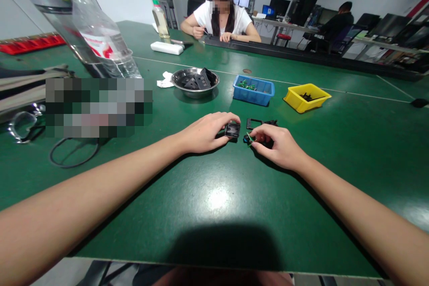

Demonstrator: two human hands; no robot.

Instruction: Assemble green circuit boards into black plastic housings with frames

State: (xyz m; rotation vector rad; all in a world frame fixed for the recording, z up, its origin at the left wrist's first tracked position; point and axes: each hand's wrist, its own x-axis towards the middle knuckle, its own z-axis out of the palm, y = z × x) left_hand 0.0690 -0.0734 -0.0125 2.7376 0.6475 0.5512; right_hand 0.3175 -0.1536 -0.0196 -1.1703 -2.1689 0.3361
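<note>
Small black square housing (pixel 232 130) flat on green table, pinched at edge.

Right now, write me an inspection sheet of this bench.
Surface: green table, glare patch near the front edge.
Job's things: small black square part pinched by left hand; right hand holds a small dark piece with a green bit; black frame lies just behind.
Clutter: steel bowl of black parts, blue bin, yellow bin, crumpled tissue, water bottle.
Hands: both closed on parts.
Cables: black loop at left.
Surroundings: a person seated opposite; monitors behind.
</note>
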